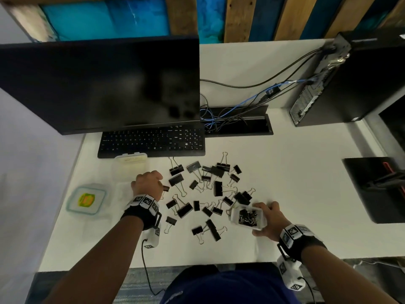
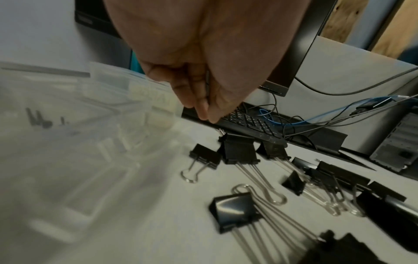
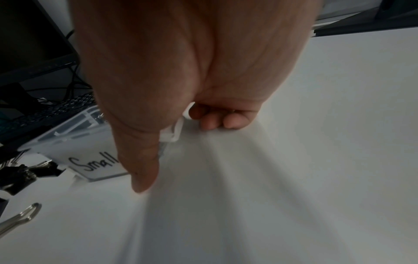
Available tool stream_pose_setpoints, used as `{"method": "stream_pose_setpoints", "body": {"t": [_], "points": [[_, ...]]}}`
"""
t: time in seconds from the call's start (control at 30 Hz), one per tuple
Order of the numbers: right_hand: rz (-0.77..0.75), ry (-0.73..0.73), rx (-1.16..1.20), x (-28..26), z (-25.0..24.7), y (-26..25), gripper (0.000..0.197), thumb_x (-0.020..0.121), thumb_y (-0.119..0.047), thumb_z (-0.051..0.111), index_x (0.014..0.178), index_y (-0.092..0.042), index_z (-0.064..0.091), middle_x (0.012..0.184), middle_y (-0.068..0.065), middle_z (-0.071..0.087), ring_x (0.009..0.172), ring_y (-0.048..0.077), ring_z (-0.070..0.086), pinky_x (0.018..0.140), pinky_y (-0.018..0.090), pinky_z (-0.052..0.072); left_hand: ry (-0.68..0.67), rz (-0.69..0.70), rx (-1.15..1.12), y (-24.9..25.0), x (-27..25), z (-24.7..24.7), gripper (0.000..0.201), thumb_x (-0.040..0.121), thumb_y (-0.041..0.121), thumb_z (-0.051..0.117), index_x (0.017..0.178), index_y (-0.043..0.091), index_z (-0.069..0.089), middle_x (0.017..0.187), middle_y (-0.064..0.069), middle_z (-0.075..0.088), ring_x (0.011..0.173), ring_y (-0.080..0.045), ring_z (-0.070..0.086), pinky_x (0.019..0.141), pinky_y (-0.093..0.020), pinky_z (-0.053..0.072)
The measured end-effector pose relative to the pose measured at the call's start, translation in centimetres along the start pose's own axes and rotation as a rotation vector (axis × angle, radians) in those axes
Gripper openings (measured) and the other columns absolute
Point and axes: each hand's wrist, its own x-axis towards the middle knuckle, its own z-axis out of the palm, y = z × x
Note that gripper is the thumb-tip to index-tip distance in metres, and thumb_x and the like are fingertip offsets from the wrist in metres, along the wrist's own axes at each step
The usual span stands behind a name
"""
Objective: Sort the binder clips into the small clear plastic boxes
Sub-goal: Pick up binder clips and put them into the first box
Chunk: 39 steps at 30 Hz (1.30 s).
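Several black binder clips point(image 1: 208, 194) of mixed sizes lie scattered on the white desk point(image 1: 295, 172). My left hand point(image 1: 158, 183) hovers at the pile's left edge and pinches one black clip point(image 1: 166, 189); its wire handle point(image 2: 207, 84) shows between the fingers. My right hand point(image 1: 268, 218) grips a small clear box point(image 1: 248, 217) holding small clips, tilted a little, at the pile's right front. That box is labelled "Small" point(image 3: 95, 161). Two more clear boxes point(image 1: 131, 163) point(image 1: 122, 191) stand blurred beside the left hand.
A lid with a yellow-green sticker point(image 1: 86, 199) lies at far left. Keyboard point(image 1: 151, 141) and monitor point(image 1: 98, 84) stand behind the clips. Cables point(image 1: 236, 119) and a computer tower point(image 1: 350, 80) sit at the back right, a black device point(image 1: 377, 187) at right.
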Motion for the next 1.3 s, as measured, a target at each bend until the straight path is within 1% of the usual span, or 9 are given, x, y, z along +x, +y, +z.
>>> {"method": "stream_pose_setpoints", "body": {"t": [0.17, 0.33, 0.57, 0.8, 0.87, 0.97, 1.07, 1.13, 1.3], "points": [[0.01, 0.021, -0.007, -0.4, 0.3, -0.3, 0.085, 0.066, -0.039, 0.084, 0.138, -0.038, 0.039, 0.115, -0.002, 0.024, 0.111, 0.027, 0.049, 0.099, 0.041, 0.049, -0.101, 0.172, 0.299, -0.2, -0.2, 1.2, 0.031, 0.088, 0.022, 0.057, 0.116, 0.036, 0.061, 0.109, 0.009, 0.063, 0.105, -0.017, 0.048, 0.091, -0.036, 0.035], [0.02, 0.037, -0.023, -0.8, 0.5, -0.4, 0.083, 0.067, -0.041, 0.083, 0.138, -0.038, 0.04, 0.115, -0.001, 0.025, 0.112, 0.024, 0.046, 0.099, 0.039, 0.049, -0.102, 0.244, 0.35, -0.2, -0.5, 2.2, 0.024, 0.087, 0.021, 0.054, 0.109, 0.03, 0.059, 0.101, 0.006, 0.061, 0.103, -0.019, 0.048, 0.091, -0.038, 0.034], [0.026, 0.039, -0.032, -0.9, 0.4, -0.7, 0.081, 0.066, -0.041, 0.083, 0.136, -0.037, 0.042, 0.114, 0.0, 0.027, 0.106, 0.023, 0.047, 0.094, 0.04, 0.051, -0.031, 0.274, 0.159, 1.2, -1.1, 1.4, 0.024, 0.091, 0.031, 0.055, 0.114, 0.029, 0.058, 0.103, 0.005, 0.066, 0.101, -0.019, 0.056, 0.089, -0.039, 0.035], [0.013, 0.059, -0.025, -1.2, 0.5, -0.7, 0.082, 0.065, -0.041, 0.085, 0.135, -0.037, 0.043, 0.114, -0.001, 0.026, 0.11, 0.028, 0.05, 0.097, 0.042, 0.051, -0.073, 0.367, -0.005, 1.7, -2.9, 1.3, 0.011, 0.087, 0.028, 0.053, 0.093, 0.03, 0.061, 0.097, 0.008, 0.061, 0.091, -0.016, 0.059, 0.083, -0.033, 0.042], [0.009, 0.06, -0.026, -1.3, 0.6, -0.7, 0.081, 0.064, -0.041, 0.085, 0.134, -0.038, 0.044, 0.114, -0.002, 0.026, 0.11, 0.027, 0.05, 0.096, 0.042, 0.051, -0.131, 0.421, -0.059, 2.0, -3.6, 1.5, 0.011, 0.088, 0.032, 0.055, 0.096, 0.031, 0.061, 0.099, 0.012, 0.059, 0.094, -0.014, 0.058, 0.087, -0.032, 0.042], [0.006, 0.059, -0.028, -1.5, 0.7, -0.6, 0.08, 0.063, -0.041, 0.085, 0.132, -0.039, 0.044, 0.115, -0.002, 0.027, 0.11, 0.026, 0.05, 0.095, 0.042, 0.051, -0.257, 0.497, -0.047, 2.4, -4.6, 2.1, 0.026, 0.085, 0.041, 0.062, 0.109, 0.031, 0.059, 0.112, 0.014, 0.055, 0.104, -0.011, 0.054, 0.093, -0.032, 0.042], [-0.008, 0.061, -0.021, -1.9, 1.0, -0.4, 0.082, 0.063, -0.04, 0.085, 0.134, -0.036, 0.045, 0.12, -0.001, 0.027, 0.111, 0.027, 0.049, 0.097, 0.043, 0.05, -0.363, 0.511, -0.037, 2.9, -5.4, 3.1, 0.034, 0.086, 0.032, 0.065, 0.118, 0.029, 0.055, 0.124, 0.01, 0.05, 0.106, -0.014, 0.056, 0.09, -0.032, 0.049], [-0.018, 0.058, -0.018, -2.3, 1.2, -0.2, 0.084, 0.062, -0.038, 0.086, 0.135, -0.034, 0.044, 0.125, 0.0, 0.027, 0.114, 0.026, 0.047, 0.099, 0.042, 0.05, -0.366, 0.491, -0.085, 3.1, -5.6, 3.5, 0.034, 0.087, 0.028, 0.065, 0.12, 0.027, 0.054, 0.127, 0.007, 0.047, 0.106, -0.016, 0.056, 0.091, -0.031, 0.049], [-0.049, -0.003, 0.055, -3.0, 0.8, -0.1, 0.094, 0.058, -0.041, 0.088, 0.135, -0.042, 0.035, 0.128, -0.006, 0.026, 0.115, 0.019, 0.042, 0.099, 0.04, 0.048, -0.255, 0.549, -0.11, 3.9, -5.7, 3.2, 0.029, 0.091, 0.04, 0.057, 0.117, 0.027, 0.057, 0.121, 0.007, 0.051, 0.101, -0.017, 0.056, 0.088, -0.034, 0.048]]}}
